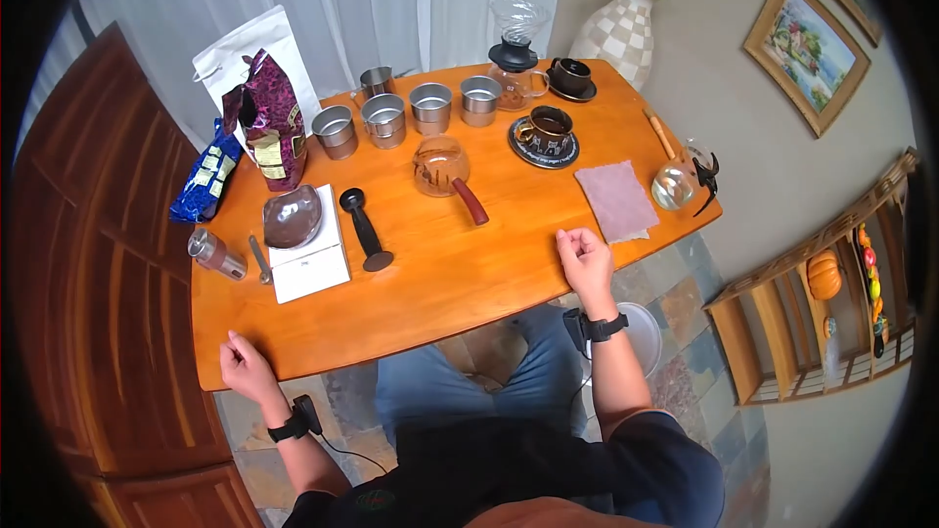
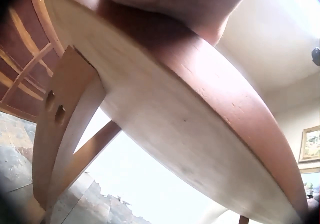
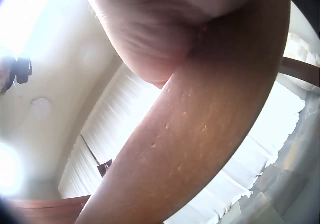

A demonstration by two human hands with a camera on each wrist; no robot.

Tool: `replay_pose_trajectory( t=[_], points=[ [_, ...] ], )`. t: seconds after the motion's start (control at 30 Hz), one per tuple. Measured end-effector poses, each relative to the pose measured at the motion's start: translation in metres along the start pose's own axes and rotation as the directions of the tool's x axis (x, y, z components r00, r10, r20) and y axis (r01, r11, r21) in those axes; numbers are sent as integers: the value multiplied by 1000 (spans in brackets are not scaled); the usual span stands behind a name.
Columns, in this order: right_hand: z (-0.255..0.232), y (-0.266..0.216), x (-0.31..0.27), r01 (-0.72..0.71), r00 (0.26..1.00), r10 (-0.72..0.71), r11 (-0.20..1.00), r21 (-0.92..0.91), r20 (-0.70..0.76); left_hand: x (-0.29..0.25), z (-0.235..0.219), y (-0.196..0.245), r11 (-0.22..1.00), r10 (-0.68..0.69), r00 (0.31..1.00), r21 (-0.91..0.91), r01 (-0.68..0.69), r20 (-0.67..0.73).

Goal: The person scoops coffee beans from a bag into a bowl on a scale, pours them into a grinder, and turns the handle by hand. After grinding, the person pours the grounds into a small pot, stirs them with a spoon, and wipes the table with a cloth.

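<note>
My left hand point(image 1: 247, 369) rests at the table's front left corner, its fingers loosely curled around nothing. Beyond it lie a hand grinder point(image 1: 216, 255), a small spoon point(image 1: 260, 260) and a white scale point(image 1: 311, 274) bearing a dark shallow dish point(image 1: 292, 216). At the front right edge rests my right hand point(image 1: 588, 261), also loosely curled and holding nothing. Nearest to it is a folded pinkish cloth point(image 1: 616, 199). A glass pot with a red handle point(image 1: 469, 202) and a black tamper-like tool point(image 1: 365, 228) lie between the hands. Both wrist views show the hand at the table edge point(image 2: 235, 114).
Several metal cups point(image 1: 430, 109) line the back. A coffee dripper on a glass server point(image 1: 514, 57), two dark cups on saucers point(image 1: 546, 137) and a glass kettle point(image 1: 675, 184) stand rightward. Coffee bags point(image 1: 269, 127) stand at back left; a white bin point(image 1: 638, 337) is below.
</note>
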State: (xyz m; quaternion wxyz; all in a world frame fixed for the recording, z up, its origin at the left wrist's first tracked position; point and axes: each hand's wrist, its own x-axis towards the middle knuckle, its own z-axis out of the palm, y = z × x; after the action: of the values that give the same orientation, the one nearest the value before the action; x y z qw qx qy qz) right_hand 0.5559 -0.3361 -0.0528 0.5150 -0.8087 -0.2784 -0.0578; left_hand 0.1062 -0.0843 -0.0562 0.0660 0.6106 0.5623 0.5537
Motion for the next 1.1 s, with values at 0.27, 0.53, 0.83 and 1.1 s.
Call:
replay_pose_trajectory(
  t=[0.27,0.53,0.83,1.1],
  points=[
    [5,11,3,-12,1000,12,1000,-3,3,0,-2,-6,984,68,998,-163,-67,4],
    [4,-44,-9,-376,885,176,817,438,431,1,-2,-13,983,133,991,-128,-131,11],
    [15,-47,-11,-438,833,140,758,483,536,2,-2,-6,980,152,988,-137,-147,31],
    [17,-38,-19,-340,860,52,800,494,507,2,-4,-4,992,107,989,-71,-100,100]
  ],
)
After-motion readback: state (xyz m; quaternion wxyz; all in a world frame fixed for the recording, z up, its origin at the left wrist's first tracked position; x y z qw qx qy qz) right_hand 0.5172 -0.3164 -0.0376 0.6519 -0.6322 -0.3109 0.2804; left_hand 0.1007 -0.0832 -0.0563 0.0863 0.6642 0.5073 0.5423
